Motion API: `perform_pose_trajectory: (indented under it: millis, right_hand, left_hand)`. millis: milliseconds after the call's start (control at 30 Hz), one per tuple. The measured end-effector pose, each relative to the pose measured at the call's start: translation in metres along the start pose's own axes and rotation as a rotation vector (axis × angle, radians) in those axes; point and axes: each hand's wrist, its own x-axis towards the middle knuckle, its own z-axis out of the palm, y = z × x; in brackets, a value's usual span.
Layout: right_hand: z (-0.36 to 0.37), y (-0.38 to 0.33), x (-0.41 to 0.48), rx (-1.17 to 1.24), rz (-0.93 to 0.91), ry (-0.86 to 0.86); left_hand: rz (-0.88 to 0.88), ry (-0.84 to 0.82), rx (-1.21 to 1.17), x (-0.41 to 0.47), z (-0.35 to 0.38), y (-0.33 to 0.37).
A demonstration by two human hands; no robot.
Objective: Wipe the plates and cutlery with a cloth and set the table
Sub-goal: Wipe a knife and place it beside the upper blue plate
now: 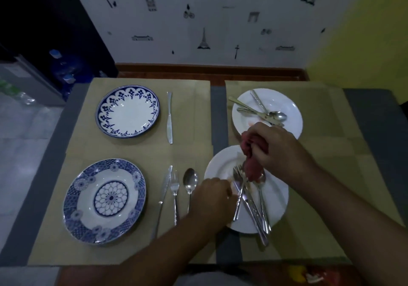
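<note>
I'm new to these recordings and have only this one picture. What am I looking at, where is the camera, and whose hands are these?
There is no machine here. A person works with bare hands, and the single picture comes from a wide-angle camera worn on their head, looking down at the table. The right hand grips a red cloth above the near white plate. The left hand seems to pinch the cutlery pile lying on that plate. The far white plate holds further cutlery. On the left, the far blue plate has a single knife beside it. The near blue plate has a second knife, a fork and a spoon.
</note>
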Motion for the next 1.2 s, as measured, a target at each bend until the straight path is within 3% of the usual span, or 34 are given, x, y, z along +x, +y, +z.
perform_pose_trajectory:
  millis: [133,467,867,1033,1200]
  right_hand:
    - [-0.011,0.014,-0.028,0.021,0.014,0.028]
    - [-0.017,0.038,-0.066,0.148,0.002,0.055]
    - [-0.003,0.017,-0.047,0.189,0.231,-0.107]
    - [0.009,0.002,-0.034,0.043,0.096,-0.266]
    - [0.030,-0.015,-0.035,-0.072,-0.133,-0.225]
  left_hand:
    - [-0.132,-0.085,0.037,-0.007,0.023,0.011]
    - [-0.271,-0.079,-0.013,-0.012,0.032,0.020]
    - [-0.566,-0.081,-0.695,-0.050,0.000,0.032]
    - [-0.527,-0.080,-0.828,-0.060,-0.017,0.028]
    - [-0.464,-0.093,-0.954,-0.065,-0.029,0.017]
